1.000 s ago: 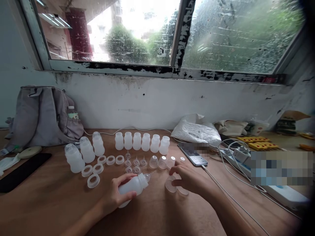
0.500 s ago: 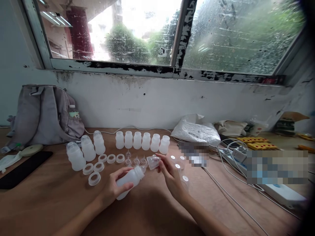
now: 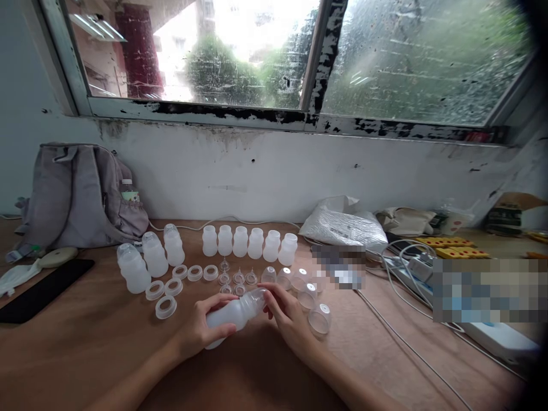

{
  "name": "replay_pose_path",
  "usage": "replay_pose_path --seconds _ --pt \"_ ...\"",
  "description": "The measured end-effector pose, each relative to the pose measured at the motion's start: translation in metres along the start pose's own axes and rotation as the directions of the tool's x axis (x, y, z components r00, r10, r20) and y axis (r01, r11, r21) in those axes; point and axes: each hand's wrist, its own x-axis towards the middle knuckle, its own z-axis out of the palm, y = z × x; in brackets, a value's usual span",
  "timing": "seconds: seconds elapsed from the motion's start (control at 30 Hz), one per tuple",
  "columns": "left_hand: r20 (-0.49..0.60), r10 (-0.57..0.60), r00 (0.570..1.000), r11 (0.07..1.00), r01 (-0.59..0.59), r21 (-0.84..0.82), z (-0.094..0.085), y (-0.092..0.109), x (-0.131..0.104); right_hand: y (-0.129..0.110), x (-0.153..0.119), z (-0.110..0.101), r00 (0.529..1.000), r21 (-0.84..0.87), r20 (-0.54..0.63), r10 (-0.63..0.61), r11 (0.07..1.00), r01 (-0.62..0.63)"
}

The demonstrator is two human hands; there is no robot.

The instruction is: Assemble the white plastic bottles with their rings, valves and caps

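My left hand (image 3: 200, 326) is wrapped round a frosted white baby bottle (image 3: 230, 321), tilted with its top toward the right. A clear dome cap (image 3: 256, 299) sits over the bottle's top, and the fingers of my right hand (image 3: 287, 311) are closed on its end. Just beyond lie several clear teats (image 3: 238, 276), some partly behind the bottle. To their left are several white screw rings (image 3: 165, 307). More clear caps (image 3: 319, 318) stand to the right of my right hand. Whether the cap is pressed fully down I cannot tell.
Several open bottles (image 3: 241, 242) stand in a row at the back. Three capped bottles (image 3: 154, 254) are at the left. Farther out are a grey backpack (image 3: 81, 194), a black flat item (image 3: 45, 290), a silver packet (image 3: 345, 225), cables and a white power strip (image 3: 499, 341).
My right hand has brought the clear cap left and onto the bottle's top. The bottle has stayed in my left hand. More of the caps at the right are now visible.
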Motion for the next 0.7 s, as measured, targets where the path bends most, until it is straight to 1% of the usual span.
replay_pose_path --seconds 0.2,0.3,0.37,0.43,0.5,0.6,0.7 --pt "0.031 0.008 0.999 1.000 -0.008 -0.005 0.000 -0.001 -0.001 0.002 0.000 -0.002 0.999 0.051 0.046 0.024 0.998 -0.027" --pt "0.085 0.015 0.996 1.000 -0.015 0.005 0.001 0.000 -0.003 0.004 0.000 -0.005 0.992 0.105 0.089 0.087 0.990 -0.096" --pt "0.114 0.008 0.993 1.000 -0.009 0.007 0.002 0.000 -0.004 0.004 0.000 -0.005 0.982 0.091 0.148 0.120 0.987 -0.134" --pt "0.131 -0.007 0.991 1.000 0.008 -0.002 0.004 0.000 -0.005 0.003 -0.001 -0.005 0.970 0.042 0.209 0.123 0.990 -0.134" --pt "0.142 -0.028 0.989 1.000 0.028 0.000 0.005 0.001 -0.006 0.003 -0.002 -0.002 0.964 0.006 0.236 0.124 0.992 -0.129" --pt "0.151 -0.044 0.988 0.999 0.040 0.028 0.006 0.003 -0.006 0.005 -0.004 0.004 0.966 0.002 0.213 0.149 0.988 -0.153" --pt "0.153 -0.012 0.988 0.999 0.006 0.036 0.008 0.004 -0.008 0.006 -0.006 0.009 0.973 0.010 0.165 0.159 0.987 -0.163"
